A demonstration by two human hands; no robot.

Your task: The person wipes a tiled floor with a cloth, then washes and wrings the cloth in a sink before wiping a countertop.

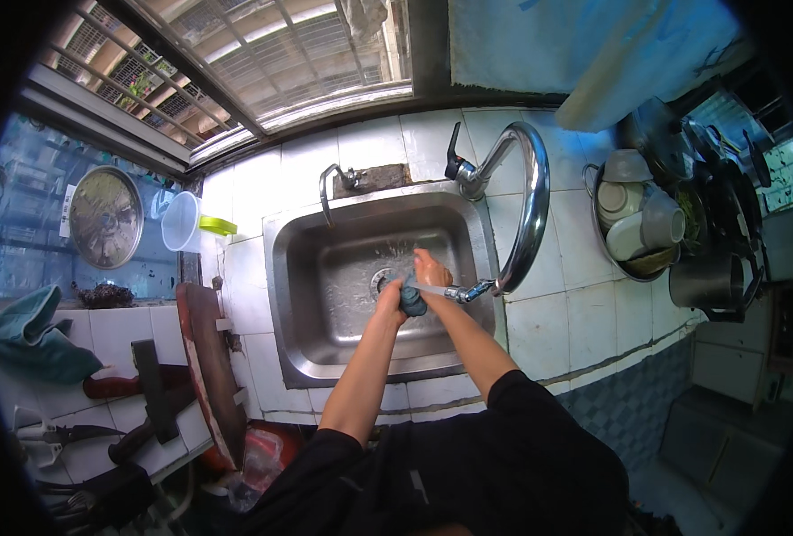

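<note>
Over a stainless steel sink (323,321), a wadded grey-blue cloth (412,301) is held between both hands. My left hand (391,299) grips it from the left side, near the drain. My right hand (432,269) is on its upper right, with the fingers partly turned away from the camera. A stream of water runs from the nozzle of a tall chrome gooseneck faucet (537,201) onto the cloth and hands. Water splashes over the sink bottom. A smaller curved tap (327,194) stands at the sink's back rim.
Bowls fill a metal basin (601,231) on the right counter, beside a metal pot (704,285) and pans. At left are a wooden cutting board (202,362), a clear plastic container (181,222), a teal cloth (41,342), a round metal lid (106,216) and hanging knives.
</note>
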